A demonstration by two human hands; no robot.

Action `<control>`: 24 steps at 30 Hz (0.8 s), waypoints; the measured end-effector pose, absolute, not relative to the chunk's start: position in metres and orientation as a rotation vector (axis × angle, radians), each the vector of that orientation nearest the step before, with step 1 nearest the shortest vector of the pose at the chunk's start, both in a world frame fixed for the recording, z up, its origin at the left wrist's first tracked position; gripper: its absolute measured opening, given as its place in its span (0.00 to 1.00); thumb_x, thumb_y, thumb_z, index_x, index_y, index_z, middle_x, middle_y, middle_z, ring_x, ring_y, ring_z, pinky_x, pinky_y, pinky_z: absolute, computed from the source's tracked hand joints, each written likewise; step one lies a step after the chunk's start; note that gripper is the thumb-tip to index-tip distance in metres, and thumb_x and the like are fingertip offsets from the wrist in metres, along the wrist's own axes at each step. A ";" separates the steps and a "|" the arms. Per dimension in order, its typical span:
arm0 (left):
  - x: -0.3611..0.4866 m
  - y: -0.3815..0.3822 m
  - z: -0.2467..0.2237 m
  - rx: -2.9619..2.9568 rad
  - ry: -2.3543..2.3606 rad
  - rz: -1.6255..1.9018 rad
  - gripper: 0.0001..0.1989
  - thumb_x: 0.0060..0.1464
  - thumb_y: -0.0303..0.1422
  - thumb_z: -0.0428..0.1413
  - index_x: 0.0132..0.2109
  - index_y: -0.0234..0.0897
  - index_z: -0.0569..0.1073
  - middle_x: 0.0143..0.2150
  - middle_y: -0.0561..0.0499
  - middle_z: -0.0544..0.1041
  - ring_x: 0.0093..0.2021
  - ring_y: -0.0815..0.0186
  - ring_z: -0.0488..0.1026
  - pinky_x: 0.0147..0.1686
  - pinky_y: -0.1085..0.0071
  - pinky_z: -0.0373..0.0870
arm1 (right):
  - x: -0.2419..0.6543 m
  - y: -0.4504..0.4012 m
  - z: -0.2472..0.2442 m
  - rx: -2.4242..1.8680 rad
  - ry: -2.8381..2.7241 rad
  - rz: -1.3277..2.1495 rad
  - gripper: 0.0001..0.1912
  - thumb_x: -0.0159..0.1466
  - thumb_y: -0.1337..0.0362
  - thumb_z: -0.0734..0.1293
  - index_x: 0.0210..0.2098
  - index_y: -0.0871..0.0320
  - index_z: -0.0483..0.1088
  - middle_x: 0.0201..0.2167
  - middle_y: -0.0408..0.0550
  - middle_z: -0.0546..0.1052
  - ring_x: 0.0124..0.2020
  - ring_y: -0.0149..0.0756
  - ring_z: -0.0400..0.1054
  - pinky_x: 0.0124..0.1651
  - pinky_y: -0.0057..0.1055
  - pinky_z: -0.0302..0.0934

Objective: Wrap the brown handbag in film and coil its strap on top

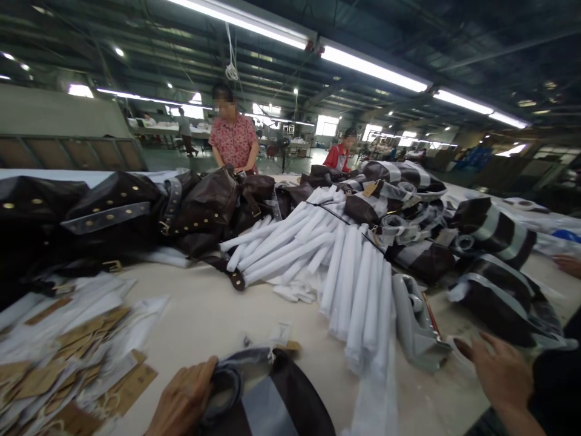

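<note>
At the bottom centre lies a dark brown bag with a pale protective strip across it and a wrapped, coiled strap at its left end. My left hand is closed at that end, its fingertips on the wrapped strap; the thumb is hidden. Towards the right, my right hand has its fingers curled at a roll of tape, somewhat blurred. Just left of that roll stands a grey tape dispenser. A small tan tag lies against the bag's top edge.
White rolled tubes are piled mid-table. Brown bags with studs line the left back; wrapped bags lie at right. Paper tags cover the left front. A person stands opposite; another's hand shows at the right edge.
</note>
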State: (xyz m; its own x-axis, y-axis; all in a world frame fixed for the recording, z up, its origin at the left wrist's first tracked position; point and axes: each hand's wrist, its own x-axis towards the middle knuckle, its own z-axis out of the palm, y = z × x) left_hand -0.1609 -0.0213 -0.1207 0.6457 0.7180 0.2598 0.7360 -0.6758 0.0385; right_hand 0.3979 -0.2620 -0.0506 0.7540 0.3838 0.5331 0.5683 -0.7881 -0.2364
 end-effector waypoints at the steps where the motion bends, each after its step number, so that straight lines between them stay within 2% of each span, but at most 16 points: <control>1: -0.160 -0.022 -0.120 -2.784 -1.208 -0.396 0.17 0.56 0.23 0.43 0.48 0.35 0.71 0.36 0.47 0.77 0.35 0.61 0.74 0.37 0.68 0.69 | 0.386 -0.257 -0.044 -2.503 -0.637 -0.608 0.25 0.61 0.50 0.52 0.34 0.63 0.72 0.35 0.64 0.74 0.38 0.52 0.67 0.37 0.43 0.59; 4: -0.160 -0.023 -0.116 -2.772 -1.113 -0.415 0.17 0.56 0.21 0.43 0.49 0.35 0.69 0.36 0.49 0.77 0.34 0.63 0.74 0.37 0.69 0.68 | 0.331 -0.223 -0.030 -2.319 -0.710 -0.386 0.25 0.57 0.41 0.57 0.25 0.55 0.69 0.23 0.52 0.72 0.26 0.44 0.66 0.30 0.37 0.58; 5: -0.159 -0.023 -0.115 -2.766 -1.085 -0.419 0.17 0.56 0.20 0.43 0.49 0.35 0.68 0.36 0.49 0.77 0.34 0.63 0.73 0.37 0.69 0.68 | 0.308 -0.206 -0.027 -2.264 -0.876 -0.309 0.25 0.58 0.41 0.56 0.21 0.54 0.66 0.19 0.48 0.70 0.22 0.41 0.64 0.28 0.35 0.57; 7: -0.159 -0.024 -0.113 -2.755 -1.052 -0.415 0.17 0.55 0.20 0.44 0.49 0.34 0.67 0.36 0.49 0.76 0.34 0.64 0.73 0.37 0.70 0.67 | 0.264 -0.167 -0.027 -2.097 -1.230 -0.229 0.25 0.63 0.44 0.55 0.18 0.53 0.61 0.18 0.45 0.68 0.21 0.37 0.64 0.29 0.33 0.57; 8: -0.158 -0.025 -0.112 -2.746 -1.051 -0.413 0.17 0.55 0.19 0.44 0.49 0.34 0.67 0.35 0.49 0.76 0.34 0.64 0.73 0.36 0.69 0.67 | 0.245 -0.146 -0.029 -2.000 -1.399 -0.244 0.24 0.65 0.47 0.54 0.20 0.54 0.62 0.19 0.45 0.69 0.23 0.36 0.65 0.31 0.32 0.57; 10: -0.156 -0.026 -0.111 -2.727 -1.063 -0.405 0.17 0.55 0.19 0.44 0.49 0.34 0.67 0.34 0.50 0.75 0.32 0.63 0.73 0.35 0.69 0.67 | 0.217 -0.106 -0.036 -1.883 -1.708 -0.322 0.16 0.67 0.55 0.56 0.29 0.55 0.67 0.30 0.48 0.75 0.33 0.36 0.69 0.38 0.31 0.58; 12: -0.153 -0.027 -0.109 -2.714 -1.094 -0.390 0.17 0.54 0.17 0.44 0.48 0.34 0.68 0.32 0.50 0.75 0.32 0.64 0.72 0.34 0.69 0.66 | 0.203 -0.073 -0.045 -1.881 -1.902 -0.431 0.08 0.65 0.63 0.59 0.36 0.56 0.70 0.38 0.49 0.76 0.41 0.38 0.68 0.42 0.33 0.57; 15: -0.150 -0.029 -0.110 -2.712 -1.123 -0.393 0.19 0.51 0.15 0.43 0.46 0.34 0.69 0.31 0.51 0.75 0.31 0.64 0.72 0.34 0.70 0.66 | 0.204 -0.044 -0.056 -1.929 -1.926 -0.516 0.07 0.61 0.69 0.62 0.38 0.57 0.71 0.42 0.52 0.76 0.44 0.43 0.67 0.46 0.38 0.55; 18: -0.151 -0.029 -0.116 -2.678 -1.086 -0.489 0.20 0.51 0.15 0.42 0.46 0.34 0.69 0.32 0.50 0.76 0.31 0.64 0.72 0.33 0.70 0.66 | 0.220 -0.046 -0.057 -1.977 -1.819 -0.566 0.11 0.63 0.66 0.60 0.42 0.59 0.70 0.45 0.54 0.75 0.47 0.44 0.66 0.50 0.40 0.54; 21: -0.155 -0.027 -0.121 -2.676 -1.056 -0.547 0.19 0.53 0.17 0.42 0.47 0.33 0.70 0.34 0.48 0.76 0.31 0.64 0.73 0.34 0.69 0.67 | 0.242 -0.074 -0.054 -2.089 -1.420 -0.504 0.18 0.64 0.59 0.56 0.47 0.60 0.68 0.50 0.56 0.71 0.54 0.44 0.62 0.56 0.41 0.51; 24: -0.158 -0.025 -0.121 -2.758 -1.096 -0.489 0.18 0.54 0.20 0.43 0.48 0.34 0.71 0.35 0.48 0.77 0.32 0.63 0.73 0.35 0.68 0.67 | 0.265 -0.112 -0.060 -2.216 -0.937 -0.356 0.27 0.61 0.52 0.54 0.50 0.64 0.66 0.52 0.62 0.69 0.56 0.52 0.59 0.57 0.47 0.50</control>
